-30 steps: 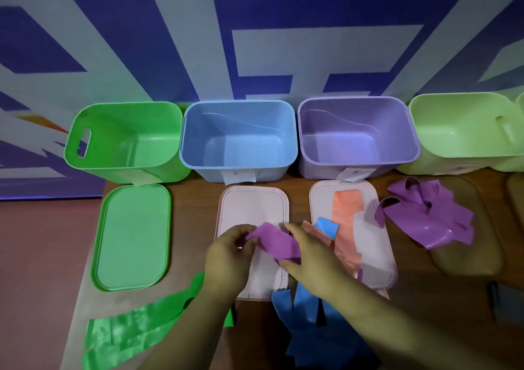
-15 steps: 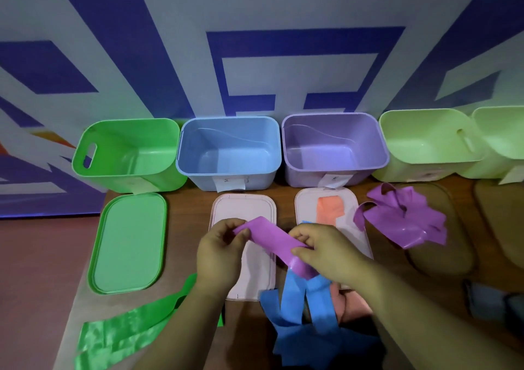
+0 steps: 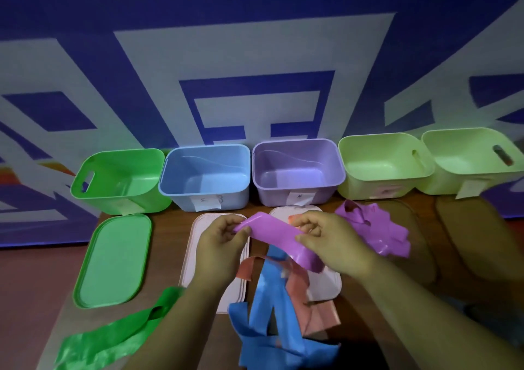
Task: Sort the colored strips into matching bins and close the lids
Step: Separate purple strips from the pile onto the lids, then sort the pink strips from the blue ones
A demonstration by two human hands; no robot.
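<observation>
That glossy purple plastic strip (image 3: 272,235) looks limp and slick. With the blue strips (image 3: 272,298) and salmon-pink strips (image 3: 309,304) tangled just under it, I'd guess a wrong colour could ride along into the lilac plastic bin (image 3: 295,141) straight behind, or the strip could slither free and drop back on the heap. The left hand (image 3: 221,244) pinches one end between thumb and curled fingers, and the right hand (image 3: 334,244) grips it further along, fingers curled over the top, so the strip hangs in the air between them, its loose end drooping toward the person.
</observation>
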